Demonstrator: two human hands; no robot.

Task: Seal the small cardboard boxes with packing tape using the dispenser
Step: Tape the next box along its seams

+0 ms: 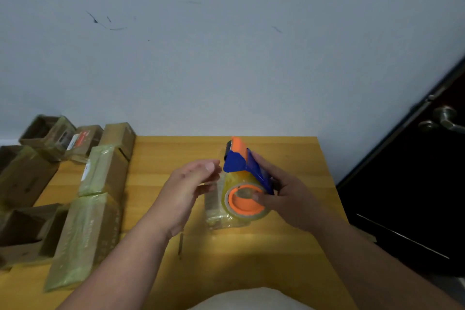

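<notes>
Wooden table (pixel 289 156) at centre frame: our right hand (pixel 289 199) grips the dispenser (pixel 245 178), left hand (pixel 187 184) fingers loosely apart beside it, so we judge freeing the tape end comes next.

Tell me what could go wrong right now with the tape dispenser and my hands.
The left hand has its fingers close to the dispenser's front edge, where a cutting blade probably sits, so a nick seems possible. The loose clear tape hanging beside the roll could fold and stick to itself. The right hand holds the dispenser above the table with no box under it, so tape may catch the wood.
</notes>
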